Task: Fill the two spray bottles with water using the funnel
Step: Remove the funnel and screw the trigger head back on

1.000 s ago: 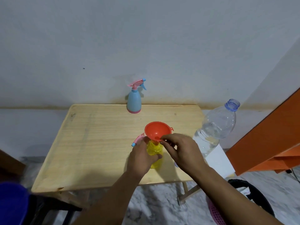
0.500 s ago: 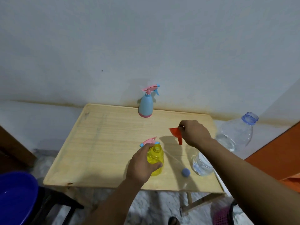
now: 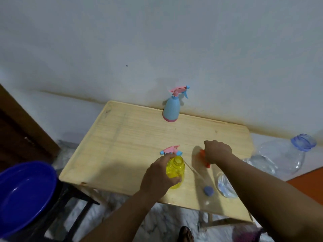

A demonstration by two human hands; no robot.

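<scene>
My left hand (image 3: 158, 173) is nearest me, its fingers curled round the yellow bottle (image 3: 175, 171), which stands upright near the front edge of the bench (image 3: 132, 137) with its neck open. Its sprayer head (image 3: 170, 150) lies on the bench just behind the bottle, touching or almost touching my fingers, and a thin dip tube seems to run from it past the bottle's right side toward a small blue cap (image 3: 208, 190).

Right of the bottle and a little farther back, my right hand (image 3: 217, 151) pinches the red funnel (image 3: 204, 158) low against the bench; only its edge and spout show below my knuckles, the spout pointing back toward me. I judge the yellow bottle filled, so the funnel's next home is the blue bottle (image 3: 172, 110), standing upright with its sprayer on. It lies straight beyond the yellow bottle at the bench's back edge, against the wall. My right hand is the nearer one to it.

A clear water bottle (image 3: 272, 161) lies tilted to the right of the bench, neck pointing up and right. Left of the bench sits a blue basin (image 3: 24, 196). The bench is pale wood, and the wall is grey-white.
</scene>
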